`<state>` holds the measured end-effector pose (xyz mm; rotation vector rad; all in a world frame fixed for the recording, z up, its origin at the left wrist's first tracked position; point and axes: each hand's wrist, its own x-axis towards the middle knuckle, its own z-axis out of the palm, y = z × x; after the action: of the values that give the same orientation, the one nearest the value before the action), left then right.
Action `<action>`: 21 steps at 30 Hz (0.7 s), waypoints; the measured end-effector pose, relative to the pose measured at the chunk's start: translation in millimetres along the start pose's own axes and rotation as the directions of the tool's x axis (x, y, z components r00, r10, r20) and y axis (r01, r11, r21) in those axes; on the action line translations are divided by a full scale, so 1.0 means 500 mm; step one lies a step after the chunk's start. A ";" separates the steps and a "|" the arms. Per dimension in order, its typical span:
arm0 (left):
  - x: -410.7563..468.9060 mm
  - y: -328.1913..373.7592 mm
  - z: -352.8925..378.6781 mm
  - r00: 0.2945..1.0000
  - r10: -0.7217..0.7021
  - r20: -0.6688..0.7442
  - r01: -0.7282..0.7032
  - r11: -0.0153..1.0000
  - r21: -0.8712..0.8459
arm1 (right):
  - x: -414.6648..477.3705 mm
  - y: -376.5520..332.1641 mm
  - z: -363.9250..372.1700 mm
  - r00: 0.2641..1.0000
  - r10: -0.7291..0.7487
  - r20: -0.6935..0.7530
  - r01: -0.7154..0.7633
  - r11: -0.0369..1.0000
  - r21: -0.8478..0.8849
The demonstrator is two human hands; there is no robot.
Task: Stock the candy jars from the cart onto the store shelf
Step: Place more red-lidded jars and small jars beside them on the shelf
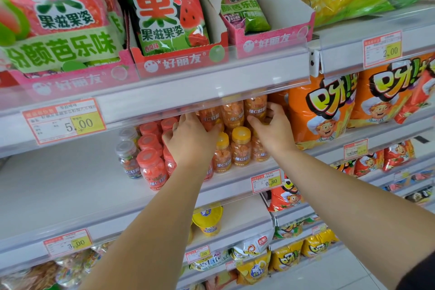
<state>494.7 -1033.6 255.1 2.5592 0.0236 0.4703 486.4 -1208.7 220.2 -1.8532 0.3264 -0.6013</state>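
Two hands: the left hand and the right hand are reaching in under the upper shelf to the top tier of the orange candy jars, clear plastic jars of orange sweets with yellow screw lids.
Left hand: is cupping the leftmost top-tier jar, fingers on its left side and thumb across its front.
Right hand: is curling round the rightmost top-tier jar, thumb in front and fingers on its far side.
Orange candy jars: lettered "维C软", they are standing in two tiers toward the right end of the white store shelf; three are showing on top and three below, by the front edge.
Red candy jars: clear jars with red lids and red sweets are standing just left of the orange ones; at least four are showing.
Grey-lidded jars: two are standing at the left of the group, one behind the other.
Open room: white shelf board is showing wide to the left of the jars; the top tier is sitting close under the upper shelf.
Price tags: "0.80" is hanging on the front edge below the orange jars, "5.00" and "2.00" on the edge above.
Watermelon sweet bags: printed "果滋果姿", "100%" and "西瓜味", they are standing in pink display boxes marked "好丽友".
Orange snack bags: printed with a cartoon chef, they are leaning just right of the jars.
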 end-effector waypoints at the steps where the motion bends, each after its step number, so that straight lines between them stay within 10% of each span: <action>1: 0.000 0.000 0.000 1.000 0.000 0.002 0.000 1.000 0.007 | 0.000 0.000 0.000 1.000 0.001 0.002 -0.001 1.000 0.001; 21: -0.014 -0.004 -0.014 0.999 0.019 0.028 -0.020 0.998 0.066 | -0.032 -0.011 -0.010 0.999 0.041 0.009 -0.041 0.999 0.009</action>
<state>486.0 -1029.2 257.3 2.6326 0.0044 0.4490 470.1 -1202.7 222.5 -1.8362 0.3542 -0.5654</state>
